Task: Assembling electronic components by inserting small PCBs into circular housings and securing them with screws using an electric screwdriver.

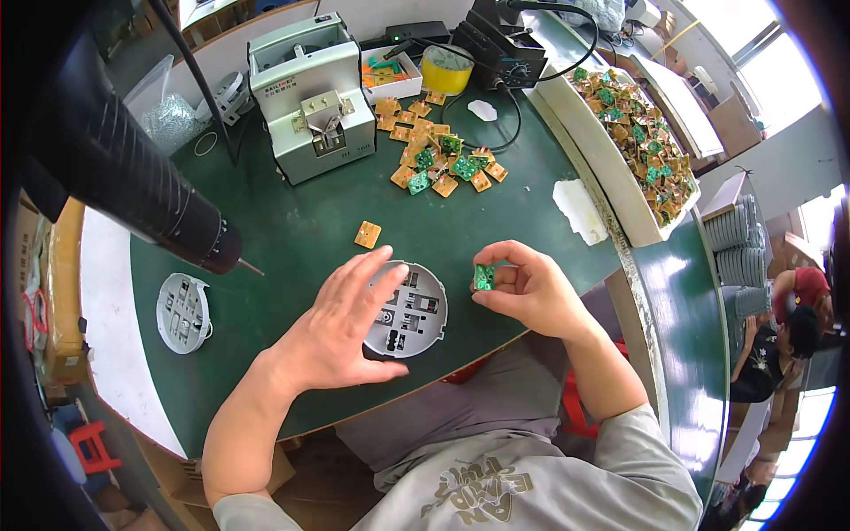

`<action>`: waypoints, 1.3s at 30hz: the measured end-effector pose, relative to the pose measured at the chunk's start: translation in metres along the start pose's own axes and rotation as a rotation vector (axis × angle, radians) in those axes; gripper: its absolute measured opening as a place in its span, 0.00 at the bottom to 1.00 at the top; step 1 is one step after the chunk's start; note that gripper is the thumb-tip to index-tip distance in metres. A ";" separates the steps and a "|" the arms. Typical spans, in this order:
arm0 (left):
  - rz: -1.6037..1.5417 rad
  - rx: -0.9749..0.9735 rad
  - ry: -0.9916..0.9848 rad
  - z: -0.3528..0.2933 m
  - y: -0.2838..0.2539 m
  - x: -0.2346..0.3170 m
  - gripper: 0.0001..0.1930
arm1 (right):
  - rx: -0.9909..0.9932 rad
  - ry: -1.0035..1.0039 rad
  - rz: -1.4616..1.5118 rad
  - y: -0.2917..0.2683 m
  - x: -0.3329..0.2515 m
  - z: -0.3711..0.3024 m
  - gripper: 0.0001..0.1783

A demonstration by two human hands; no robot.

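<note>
A small green circuit board (483,277) is pinched between the thumb and fingers of my right hand (524,288), held over the table to the right of a round grey plastic housing (431,326). The housing lies with its compartments and small metal parts facing up. My left hand (341,323) is spread open over its left side, covering part of it; whether the fingertips touch the rim I cannot tell. One tan circuit board (367,234) lies just beyond my left fingertips. A second round grey housing (183,313) sits at the table's left side.
An electric screwdriver (190,226) hangs from the upper left. At the back stand a grey screw feeder (312,106), a yellow tape roll (445,71) and a black control box (500,55). Loose boards (425,133) lie heaped before them. A long white tray (651,232) holds many more, at right.
</note>
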State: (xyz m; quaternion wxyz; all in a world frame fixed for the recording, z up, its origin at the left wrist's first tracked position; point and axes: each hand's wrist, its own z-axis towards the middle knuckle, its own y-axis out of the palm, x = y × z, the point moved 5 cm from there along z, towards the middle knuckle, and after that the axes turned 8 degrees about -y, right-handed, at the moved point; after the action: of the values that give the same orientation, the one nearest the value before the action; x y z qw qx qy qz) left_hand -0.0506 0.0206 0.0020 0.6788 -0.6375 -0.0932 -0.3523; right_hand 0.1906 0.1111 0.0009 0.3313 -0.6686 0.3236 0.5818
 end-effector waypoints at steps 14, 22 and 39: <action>-0.041 0.119 -0.035 -0.003 0.011 0.004 0.55 | -0.353 -0.446 -0.731 0.036 -0.048 0.041 0.25; -0.102 0.097 -0.077 -0.004 0.010 0.002 0.52 | -0.489 -0.333 -0.754 0.037 -0.038 0.057 0.25; -0.085 0.046 -0.027 -0.004 0.008 0.003 0.53 | -0.584 -0.382 -0.825 0.037 -0.032 0.054 0.24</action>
State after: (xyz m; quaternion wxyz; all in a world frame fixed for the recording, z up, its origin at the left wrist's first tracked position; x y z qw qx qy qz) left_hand -0.0446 0.0157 -0.0032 0.6764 -0.6218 -0.1375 -0.3701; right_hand 0.1262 0.1355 0.0243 0.3855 -0.6869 -0.2071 0.5803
